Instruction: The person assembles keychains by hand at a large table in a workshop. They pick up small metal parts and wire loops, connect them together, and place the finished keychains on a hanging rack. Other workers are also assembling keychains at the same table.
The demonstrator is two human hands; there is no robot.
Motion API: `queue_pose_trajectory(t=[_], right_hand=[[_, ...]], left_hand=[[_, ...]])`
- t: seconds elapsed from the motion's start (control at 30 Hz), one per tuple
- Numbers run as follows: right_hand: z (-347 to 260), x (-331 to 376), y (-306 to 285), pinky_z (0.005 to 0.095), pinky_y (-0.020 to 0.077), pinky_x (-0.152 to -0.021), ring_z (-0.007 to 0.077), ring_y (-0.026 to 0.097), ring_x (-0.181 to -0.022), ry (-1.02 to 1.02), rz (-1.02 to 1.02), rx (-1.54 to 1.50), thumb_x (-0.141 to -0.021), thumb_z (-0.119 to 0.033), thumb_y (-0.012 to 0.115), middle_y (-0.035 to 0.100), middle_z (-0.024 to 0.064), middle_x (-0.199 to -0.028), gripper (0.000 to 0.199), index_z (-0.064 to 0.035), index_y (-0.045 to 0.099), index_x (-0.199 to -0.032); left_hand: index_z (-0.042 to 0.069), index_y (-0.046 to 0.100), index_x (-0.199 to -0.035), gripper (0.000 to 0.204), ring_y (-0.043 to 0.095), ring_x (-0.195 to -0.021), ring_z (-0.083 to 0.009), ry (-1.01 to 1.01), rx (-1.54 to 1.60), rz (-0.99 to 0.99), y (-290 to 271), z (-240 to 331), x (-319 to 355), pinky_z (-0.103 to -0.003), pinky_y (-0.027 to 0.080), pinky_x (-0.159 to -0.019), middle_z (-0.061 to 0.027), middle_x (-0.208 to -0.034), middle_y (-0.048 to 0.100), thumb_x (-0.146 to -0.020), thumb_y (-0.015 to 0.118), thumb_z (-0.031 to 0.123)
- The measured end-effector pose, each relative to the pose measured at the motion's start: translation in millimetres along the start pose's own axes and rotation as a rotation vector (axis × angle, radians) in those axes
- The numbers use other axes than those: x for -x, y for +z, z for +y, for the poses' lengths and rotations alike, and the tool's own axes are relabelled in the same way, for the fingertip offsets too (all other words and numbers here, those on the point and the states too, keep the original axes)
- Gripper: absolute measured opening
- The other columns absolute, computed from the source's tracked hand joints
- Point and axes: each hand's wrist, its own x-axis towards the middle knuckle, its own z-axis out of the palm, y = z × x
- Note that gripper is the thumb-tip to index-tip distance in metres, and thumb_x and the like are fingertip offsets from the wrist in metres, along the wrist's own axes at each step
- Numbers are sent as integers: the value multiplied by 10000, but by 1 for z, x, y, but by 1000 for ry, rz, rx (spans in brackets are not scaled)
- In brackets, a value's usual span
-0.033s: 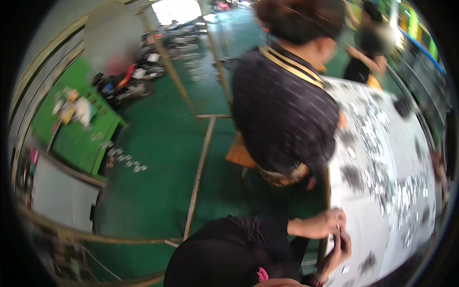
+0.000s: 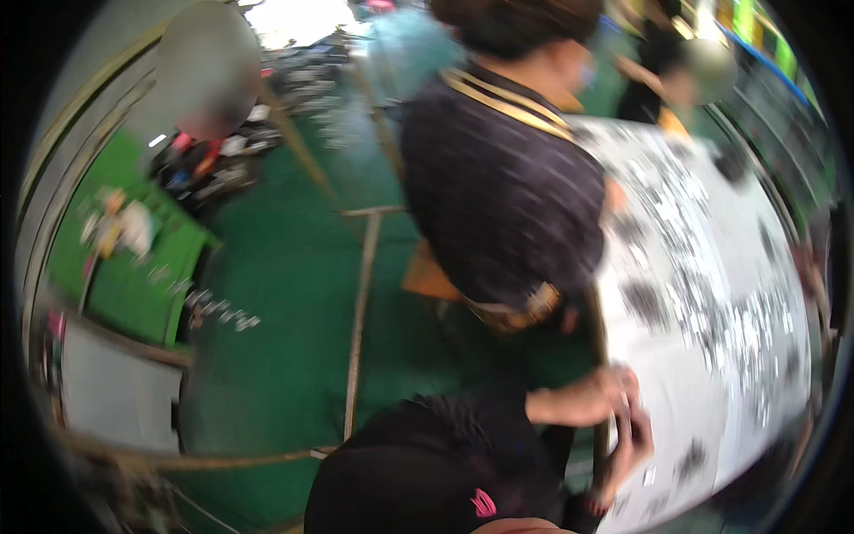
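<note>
The left hand (image 2: 605, 397) and the right hand (image 2: 634, 441) are together at the near edge of the white table (image 2: 663, 378), fingers bent and meeting; whether they are clamped on a part cannot be told through the blur. One small pale piece (image 2: 648, 477) lies on the table just beside the right hand. Farther in, many small silvery pieces (image 2: 758, 343) lie scattered in a long, bright, uneven band, flat-looking and glossy, their exact shapes too blurred to read. Dark clusters (image 2: 645, 303) of fine parts sit between band and edge.

A strip of white surface separates the hands from the band. Along the same edge, a co-worker (image 2: 503, 169) in a dark shirt bounds the far side; green floor (image 2: 276, 374) and a metal rail (image 2: 363, 329) lie behind.
</note>
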Motion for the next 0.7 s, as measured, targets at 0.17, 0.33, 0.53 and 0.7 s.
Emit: queue_pose_trajectory(t=[0.17,0.33,0.53,0.7], right_hand=[[-8,-13,-26,255,512,-654,147,611,-777,-128,-91,165,-841,58,638,622,103,-943,151,49,672,-988],[6,-117,-92,247,505,-611,131,614,-673,-82,102,243,-907,-52,586,668,97,-814,194,51,681,-1042],[93,-250,-127,319,507,-629,205,636,-700,-275,77,767,-865,-139,647,677,146,-846,220,-4,704,-1028],[142,-291,-107,458,471,-770,381,582,-870,-437,-115,1201,-802,-81,622,618,205,-877,152,14,650,-918]], left_hand=[[5,642,-1026,154,664,-896,-153,-317,258,-53,-10,0,8,-274,530,-798,-95,-977,682,-890,594,-50],[-15,612,-968,58,657,-881,-128,-416,218,-50,-20,-4,-1,-262,517,-806,-88,-932,696,-921,605,17],[-22,626,-923,58,660,-845,-148,-481,230,-21,-17,-12,0,-275,521,-765,-93,-884,683,-899,638,29],[35,653,-942,84,664,-868,-196,-482,152,-17,-15,-17,8,-298,517,-757,-68,-914,687,-861,663,13]])
